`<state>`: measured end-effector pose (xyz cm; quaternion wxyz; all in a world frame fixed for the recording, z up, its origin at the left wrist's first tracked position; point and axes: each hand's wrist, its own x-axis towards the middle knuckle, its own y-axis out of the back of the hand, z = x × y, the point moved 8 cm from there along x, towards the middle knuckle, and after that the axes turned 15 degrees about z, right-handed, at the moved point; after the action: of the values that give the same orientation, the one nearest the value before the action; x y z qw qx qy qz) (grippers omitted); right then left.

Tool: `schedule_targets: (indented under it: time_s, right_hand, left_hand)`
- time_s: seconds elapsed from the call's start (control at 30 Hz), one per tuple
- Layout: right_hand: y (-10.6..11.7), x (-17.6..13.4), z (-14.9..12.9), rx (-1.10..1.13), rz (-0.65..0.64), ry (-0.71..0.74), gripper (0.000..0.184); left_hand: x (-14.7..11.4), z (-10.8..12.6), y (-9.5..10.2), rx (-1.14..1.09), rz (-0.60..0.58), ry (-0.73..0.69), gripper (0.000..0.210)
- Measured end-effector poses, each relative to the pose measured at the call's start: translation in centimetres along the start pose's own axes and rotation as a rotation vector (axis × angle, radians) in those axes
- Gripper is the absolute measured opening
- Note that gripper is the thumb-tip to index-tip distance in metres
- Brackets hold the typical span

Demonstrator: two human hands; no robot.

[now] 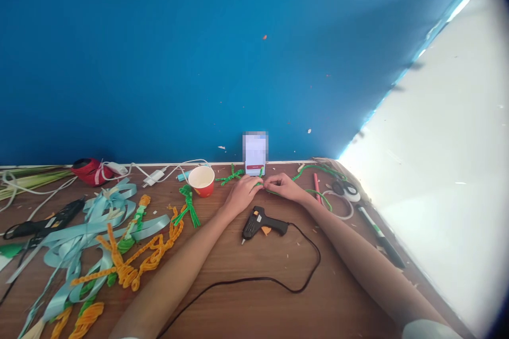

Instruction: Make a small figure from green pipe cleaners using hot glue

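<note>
My left hand and my right hand meet at the far side of the wooden table, just in front of a small white box that leans on the blue wall. Both pinch a thin green pipe cleaner between their fingertips. Its green strand trails off to the right past my right wrist. A black glue gun lies on its side between my forearms, and its black cord loops toward me.
A red paper cup stands left of my hands, near green twisted pieces. Orange pipe cleaners and pale blue ribbon cover the left side. A red stick, a white cable and a black marker lie at the right edge.
</note>
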<state>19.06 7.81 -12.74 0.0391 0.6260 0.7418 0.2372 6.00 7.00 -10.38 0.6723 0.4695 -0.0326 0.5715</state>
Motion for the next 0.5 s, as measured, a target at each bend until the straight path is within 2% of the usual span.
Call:
schedule_targets:
  time_s: [0.17, 0.3, 0.5]
  right_hand:
    - [-0.2, -0.2, -0.2, -0.012, -0.002, 0.015, 0.038]
    - [-0.5, -0.4, -1.8, -0.099, -0.022, 0.151, 0.034]
    - [-0.3, -1.1, -3.5, -0.565, 0.167, 0.447, 0.03]
  left_hand:
    - [0.0, -0.3, -0.5, 0.004, -0.09, 0.04, 0.022]
    - [0.0, -0.7, -0.4, 0.047, -0.11, 0.084, 0.022]
    - [-0.2, -1.4, -0.6, 0.096, -0.123, 0.186, 0.028]
